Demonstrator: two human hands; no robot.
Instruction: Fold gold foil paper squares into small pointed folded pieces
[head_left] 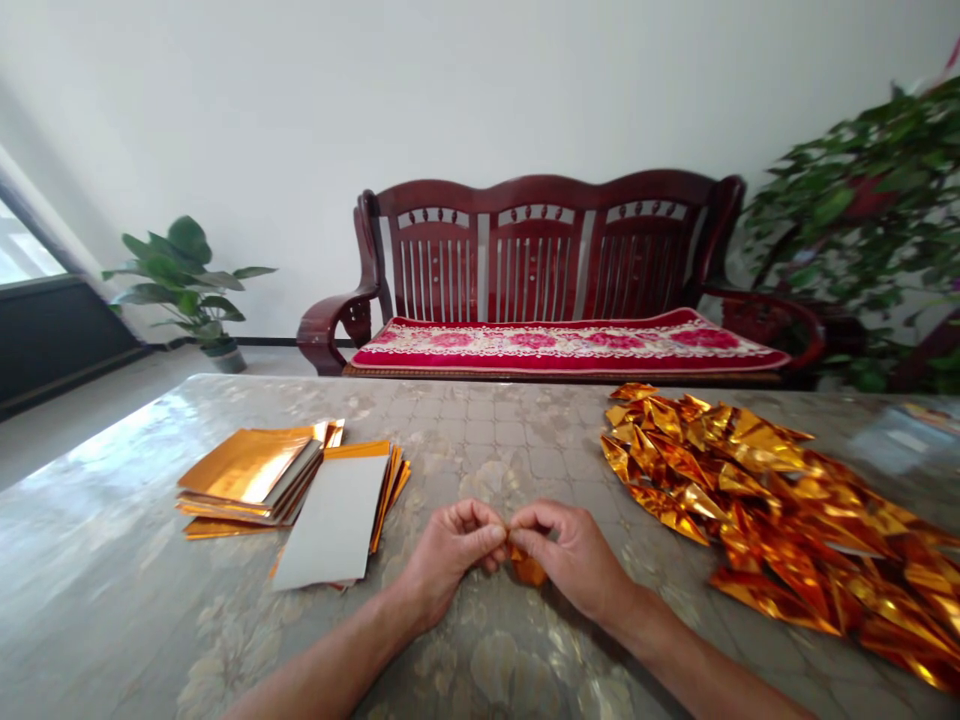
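Both my hands meet over the near middle of the table, thumbs and fingertips pinched together on one small piece of folded gold foil paper (528, 568). My left hand (459, 548) grips its left edge, and my right hand (568, 552) grips it from the right. Most of the piece hides behind the fingers; an orange-gold part shows below the right thumb. Left of my hands lie stacks of gold foil paper sheets (244, 465), one with a grey-white sheet (330, 520) on top. A large heap of folded gold foil pieces (750, 490) spreads to the right.
The table (465, 430) has a patterned, glossy cover. Behind it stands a dark red wooden bench (532, 250) with a red floral seat cover (570, 342). A clear plastic bag (900, 438) lies at the far right. Potted plants (187, 280) flank the bench.
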